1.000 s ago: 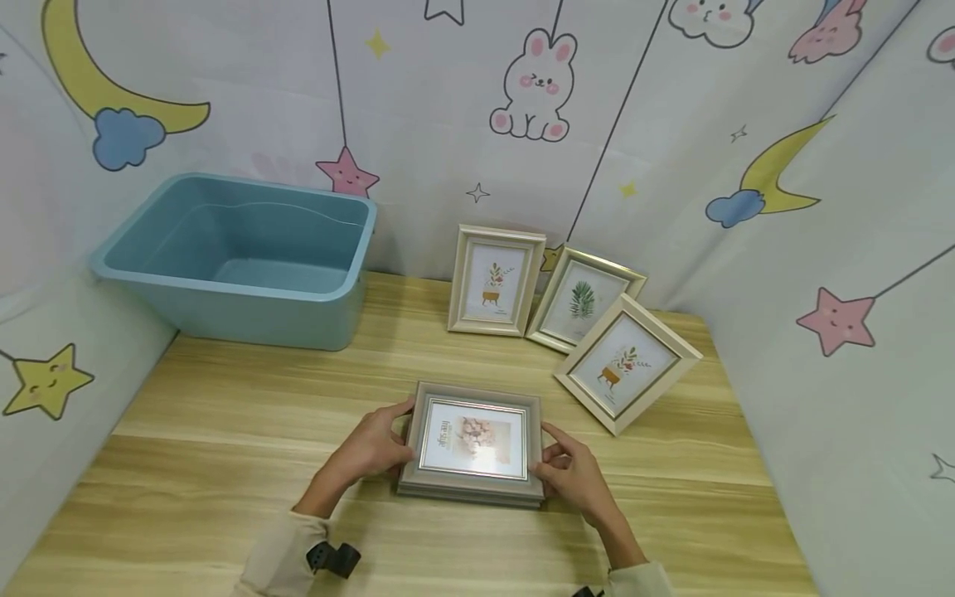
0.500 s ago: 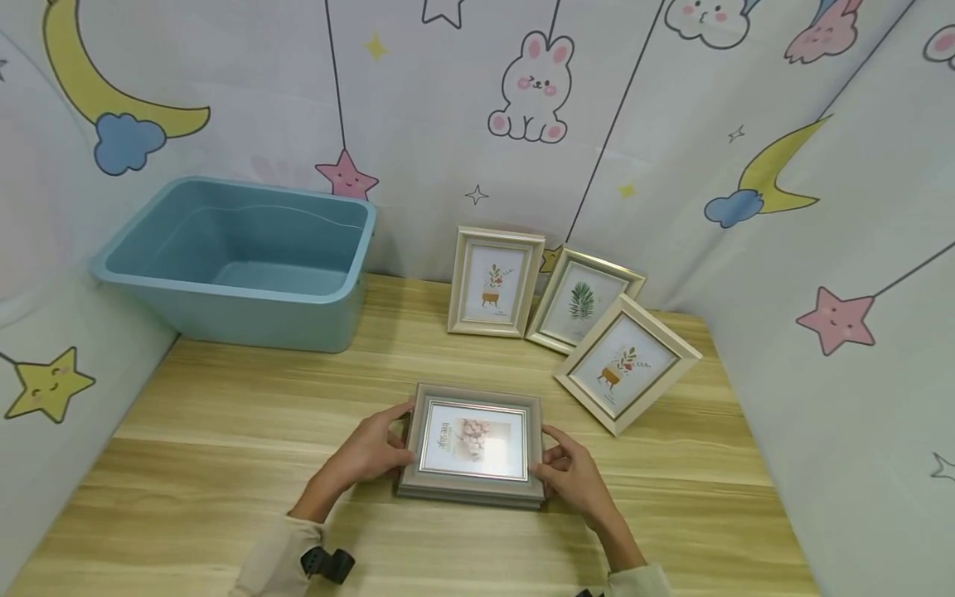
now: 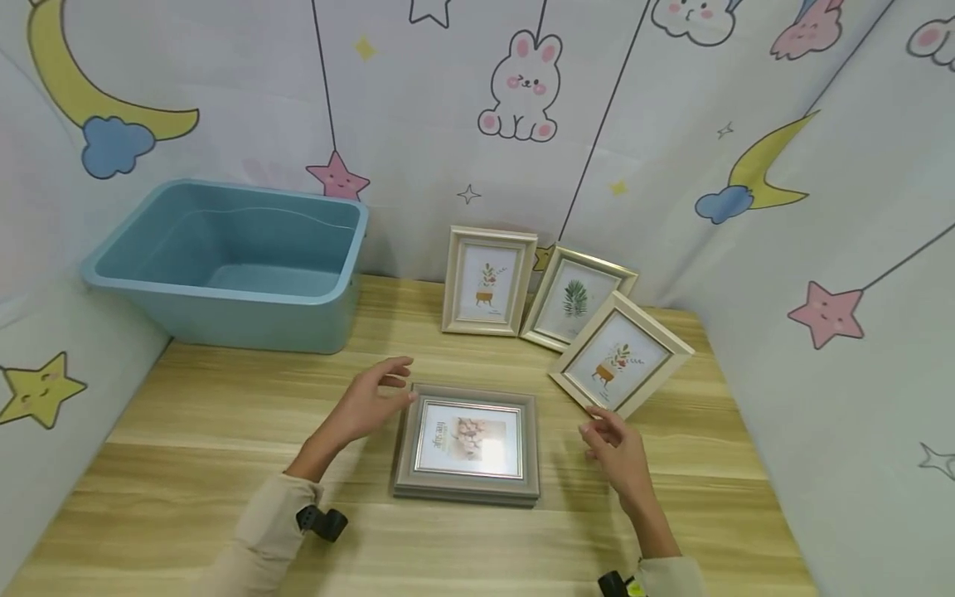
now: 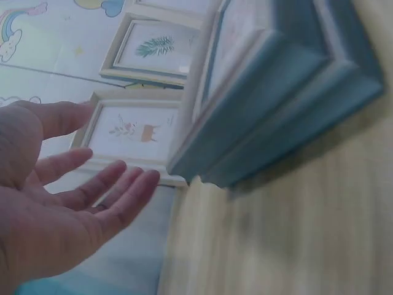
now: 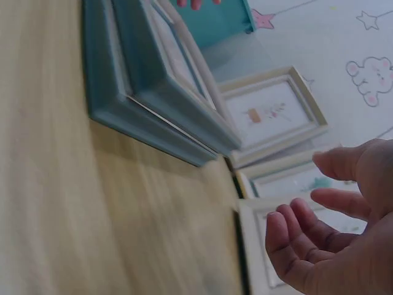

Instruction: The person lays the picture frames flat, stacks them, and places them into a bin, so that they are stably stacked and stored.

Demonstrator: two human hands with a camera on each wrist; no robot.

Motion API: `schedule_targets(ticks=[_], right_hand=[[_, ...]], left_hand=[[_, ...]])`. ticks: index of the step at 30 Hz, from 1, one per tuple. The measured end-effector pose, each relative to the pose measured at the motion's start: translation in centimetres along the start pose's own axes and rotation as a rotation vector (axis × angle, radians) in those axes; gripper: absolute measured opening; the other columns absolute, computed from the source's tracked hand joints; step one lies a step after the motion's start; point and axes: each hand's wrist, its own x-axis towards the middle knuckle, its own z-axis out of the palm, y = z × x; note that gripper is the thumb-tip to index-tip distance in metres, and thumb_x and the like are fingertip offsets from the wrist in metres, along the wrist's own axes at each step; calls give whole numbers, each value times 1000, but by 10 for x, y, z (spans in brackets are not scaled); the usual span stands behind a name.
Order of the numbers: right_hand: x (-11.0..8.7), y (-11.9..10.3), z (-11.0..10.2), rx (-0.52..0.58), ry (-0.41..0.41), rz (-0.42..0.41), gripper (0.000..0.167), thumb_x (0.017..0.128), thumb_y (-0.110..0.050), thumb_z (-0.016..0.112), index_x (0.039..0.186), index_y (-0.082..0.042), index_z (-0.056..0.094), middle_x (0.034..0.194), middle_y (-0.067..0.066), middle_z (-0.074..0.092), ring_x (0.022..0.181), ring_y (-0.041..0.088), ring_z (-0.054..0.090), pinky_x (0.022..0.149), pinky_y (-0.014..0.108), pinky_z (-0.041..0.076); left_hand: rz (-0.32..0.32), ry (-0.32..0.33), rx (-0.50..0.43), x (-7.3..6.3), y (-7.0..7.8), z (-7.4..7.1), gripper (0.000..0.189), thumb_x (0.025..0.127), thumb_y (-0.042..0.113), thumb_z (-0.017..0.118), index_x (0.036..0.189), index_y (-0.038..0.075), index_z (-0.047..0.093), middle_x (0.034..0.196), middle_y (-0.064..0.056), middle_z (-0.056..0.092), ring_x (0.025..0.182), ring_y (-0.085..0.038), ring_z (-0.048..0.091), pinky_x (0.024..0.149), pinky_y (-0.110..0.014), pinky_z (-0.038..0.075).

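Two grey-brown picture frames (image 3: pixel 470 481) lie flat in a stack on the table, the upper one showing a flower print lettered "free style". My left hand (image 3: pixel 370 401) hovers by the stack's far left corner, fingers spread and holding nothing. To the right of the stack, my right hand (image 3: pixel 621 458) is raised with relaxed fingers, apart from the stack and just in front of a tilted cream picture frame (image 3: pixel 622 355). The right wrist view shows the layered sides of the stacked frames (image 5: pixel 166 110) and a gap between them and my fingers (image 5: pixel 295 227).
A blue-green plastic tub (image 3: pixel 224 311) stands at the back left. Behind the stack, a cream frame with a plant print (image 3: pixel 488 282) and a gold-edged frame with a green leaf (image 3: pixel 578 298) lean near the patterned cloth wall (image 3: pixel 418 99). Wood-grain table (image 3: pixel 224 414) surrounds everything.
Both hands have let go of the stacked picture frames. The left hand has lifted up and away from the left side; the right hand has moved off to the right. The stack stays put.
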Motion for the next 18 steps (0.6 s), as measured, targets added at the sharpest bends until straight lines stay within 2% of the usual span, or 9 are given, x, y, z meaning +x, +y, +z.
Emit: schedule_targets(ticks=[2,5,9,12,15,18], right_hand=[[4,-4,-10,4,65,-16,39,99,-10,62,135,2,57,106,9,62,86,3,62,74,25,59],[9,-11,-23,11,178,-57,36,98,-7,62,132,2,60,98,0,60,83,0,60,72,20,58],[14,-20,-37,-3,339,-158,31,96,-3,63,127,4,64,91,-5,58,78,-1,58,66,15,56],[19,-25,-46,-54,449,-241,31,95,-2,63,125,4,65,92,-1,59,78,-3,56,63,10,50],[23,-27,-54,-131,542,-300,35,93,-1,65,128,3,63,99,10,59,84,-3,54,63,5,45],[29,-24,-59,-190,607,-322,44,91,1,66,135,1,58,109,20,56,95,5,54,67,0,41]], left_hand=[[53,16,-11,12,7,1,52,96,9,64,145,1,47,138,-27,54,125,-44,56,94,-52,55],[110,5,-47,32,18,3,49,96,7,65,142,1,52,138,-25,56,125,-42,57,98,-52,53],[142,-34,-101,58,31,9,48,94,9,69,140,2,56,138,-21,58,126,-39,57,101,-51,52],[156,-76,-143,77,38,18,47,93,8,69,139,5,57,137,-19,60,126,-38,57,100,-50,53],[182,-131,-167,96,42,32,47,94,7,67,140,5,57,136,-19,60,126,-38,58,98,-47,54],[218,-184,-172,115,45,48,45,95,3,65,139,1,56,134,-23,60,124,-41,58,97,-44,55]])
